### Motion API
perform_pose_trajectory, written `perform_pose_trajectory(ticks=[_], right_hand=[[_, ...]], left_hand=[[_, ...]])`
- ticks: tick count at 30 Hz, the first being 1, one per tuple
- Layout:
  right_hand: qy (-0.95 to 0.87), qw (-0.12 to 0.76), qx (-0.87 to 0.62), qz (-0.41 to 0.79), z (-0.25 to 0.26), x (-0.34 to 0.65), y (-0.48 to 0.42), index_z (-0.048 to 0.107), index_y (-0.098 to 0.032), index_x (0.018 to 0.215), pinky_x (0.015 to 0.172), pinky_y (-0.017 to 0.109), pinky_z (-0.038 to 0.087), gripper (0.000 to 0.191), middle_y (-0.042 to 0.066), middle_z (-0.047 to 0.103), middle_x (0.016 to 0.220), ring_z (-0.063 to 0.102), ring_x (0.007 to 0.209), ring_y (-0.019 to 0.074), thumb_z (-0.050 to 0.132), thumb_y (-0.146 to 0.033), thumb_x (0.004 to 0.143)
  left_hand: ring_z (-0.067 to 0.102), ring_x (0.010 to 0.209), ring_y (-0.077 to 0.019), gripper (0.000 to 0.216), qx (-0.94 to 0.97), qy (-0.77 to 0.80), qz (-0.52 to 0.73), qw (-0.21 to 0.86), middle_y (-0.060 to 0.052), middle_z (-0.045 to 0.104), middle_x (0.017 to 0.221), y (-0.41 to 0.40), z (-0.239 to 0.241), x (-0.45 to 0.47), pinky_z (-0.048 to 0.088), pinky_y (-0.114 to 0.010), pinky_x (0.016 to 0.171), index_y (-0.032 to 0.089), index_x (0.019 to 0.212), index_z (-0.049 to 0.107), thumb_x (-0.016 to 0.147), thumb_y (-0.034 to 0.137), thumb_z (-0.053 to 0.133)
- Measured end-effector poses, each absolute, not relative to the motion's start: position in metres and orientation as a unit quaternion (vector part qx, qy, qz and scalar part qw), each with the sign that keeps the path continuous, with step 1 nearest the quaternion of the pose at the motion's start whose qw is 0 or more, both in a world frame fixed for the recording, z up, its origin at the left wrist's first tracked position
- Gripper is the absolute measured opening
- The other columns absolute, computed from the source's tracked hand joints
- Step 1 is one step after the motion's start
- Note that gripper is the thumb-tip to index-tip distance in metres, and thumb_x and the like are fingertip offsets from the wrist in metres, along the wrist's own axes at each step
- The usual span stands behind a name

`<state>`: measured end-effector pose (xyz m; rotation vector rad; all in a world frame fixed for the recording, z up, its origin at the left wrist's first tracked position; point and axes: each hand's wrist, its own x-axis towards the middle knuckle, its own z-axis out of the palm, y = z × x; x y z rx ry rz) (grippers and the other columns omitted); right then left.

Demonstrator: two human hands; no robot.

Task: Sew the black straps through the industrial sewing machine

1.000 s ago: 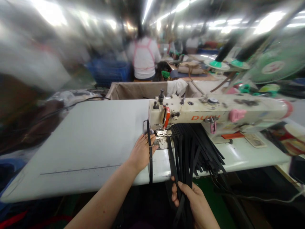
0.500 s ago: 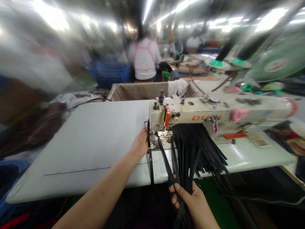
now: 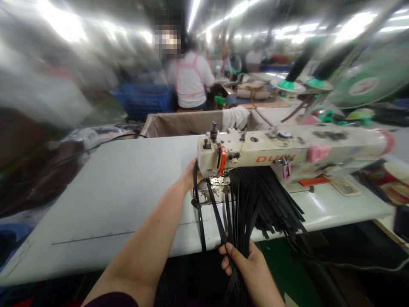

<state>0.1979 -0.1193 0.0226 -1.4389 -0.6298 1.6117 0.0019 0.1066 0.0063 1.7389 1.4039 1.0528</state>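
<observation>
My right hand is closed around a bunch of narrow black straps at the table's front edge, the thumb pressing on one of them. That single strap runs up to the needle area of the sewing machine. My left hand reaches behind the machine's head, where its fingers are hidden. Beside its wrist, another black strap hangs over the metal plate and the front edge. A thick pile of black straps lies under the machine's arm.
The white table has a printed ruler line near its front. Behind it stands a beige cloth-lined bin with a white cloth on its rim. Thread cones rise at the right. Farther back sits a person in a white top, by a blue crate.
My left hand has moved farther back behind the machine's head, and its fingers went out of sight. My right hand still grips the straps. The view has shifted slightly.
</observation>
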Motion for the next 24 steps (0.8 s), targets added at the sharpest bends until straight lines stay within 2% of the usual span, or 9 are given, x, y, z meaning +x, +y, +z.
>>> perform_pose_trajectory(ticks=[2, 5, 11, 15, 18, 20, 24], right_hand=[[-0.253, 0.43, -0.581, 0.643, 0.021, 0.197, -0.118, 0.065, -0.016, 0.092, 0.044, 0.024, 0.046, 0.062, 0.005, 0.077, 0.069, 0.061, 0.045, 0.0122, 0.092, -0.06, 0.057], [-0.252, 0.426, -0.59, 0.638, 0.02, 0.195, -0.116, 0.065, -0.017, 0.089, 0.044, 0.025, 0.046, 0.06, 0.005, 0.077, 0.068, 0.06, 0.044, 0.012, 0.091, -0.061, 0.057], [-0.27, 0.413, -0.598, 0.631, 0.026, 0.192, -0.11, 0.066, -0.017, 0.086, 0.045, 0.027, 0.048, 0.058, 0.006, 0.078, 0.069, 0.06, 0.043, 0.0127, 0.089, -0.062, 0.058], [-0.275, 0.415, -0.594, 0.632, 0.024, 0.191, -0.11, 0.065, -0.017, 0.086, 0.044, 0.027, 0.048, 0.058, 0.006, 0.078, 0.069, 0.059, 0.042, 0.0126, 0.088, -0.063, 0.059], [-0.273, 0.421, -0.593, 0.63, 0.02, 0.191, -0.111, 0.064, -0.017, 0.087, 0.044, 0.026, 0.047, 0.057, 0.005, 0.077, 0.068, 0.06, 0.043, 0.0128, 0.088, -0.062, 0.059], [-0.269, 0.424, -0.594, 0.628, 0.019, 0.191, -0.111, 0.064, -0.017, 0.087, 0.043, 0.026, 0.047, 0.057, 0.005, 0.077, 0.067, 0.06, 0.043, 0.0129, 0.088, -0.061, 0.059], [-0.268, 0.429, -0.598, 0.622, 0.021, 0.191, -0.109, 0.064, -0.017, 0.087, 0.043, 0.026, 0.046, 0.058, 0.006, 0.078, 0.067, 0.059, 0.042, 0.0127, 0.089, -0.06, 0.058]], left_hand=[[0.068, 0.112, -0.0338, 0.04, 0.664, 0.534, 0.409, 0.327, -0.01, 0.076, 0.117, 0.104, 0.011, 0.003, 0.055, -0.041, 0.098, 0.017, 0.113, 0.071, 0.074, 0.027, 0.08], [0.069, 0.106, -0.0322, 0.028, 0.639, 0.555, 0.425, 0.321, -0.008, 0.078, 0.11, 0.101, 0.011, 0.006, 0.057, -0.039, 0.094, 0.016, 0.101, 0.074, 0.073, 0.019, 0.076], [0.068, 0.102, -0.0318, 0.025, 0.559, 0.561, 0.485, 0.371, -0.007, 0.079, 0.098, 0.104, 0.003, 0.011, 0.057, -0.039, 0.095, 0.016, 0.086, 0.074, 0.062, 0.009, 0.074], [0.069, 0.095, -0.0311, 0.016, 0.526, 0.549, 0.508, 0.405, -0.009, 0.079, 0.093, 0.104, 0.007, 0.015, 0.059, -0.038, 0.083, 0.013, 0.082, 0.072, 0.067, 0.01, 0.07], [0.07, 0.092, -0.0298, 0.017, 0.507, 0.53, 0.513, 0.446, -0.007, 0.078, 0.087, 0.103, 0.008, 0.015, 0.061, -0.036, 0.077, 0.014, 0.086, 0.071, 0.069, 0.016, 0.071], [0.07, 0.094, -0.0296, 0.019, 0.503, 0.532, 0.514, 0.446, -0.005, 0.077, 0.084, 0.103, 0.005, 0.014, 0.061, -0.035, 0.077, 0.016, 0.085, 0.071, 0.066, 0.019, 0.073], [0.068, 0.1, -0.0304, 0.017, 0.518, 0.552, 0.508, 0.412, -0.005, 0.077, 0.089, 0.104, -0.001, 0.011, 0.059, -0.034, 0.084, 0.017, 0.08, 0.072, 0.063, 0.017, 0.075]])
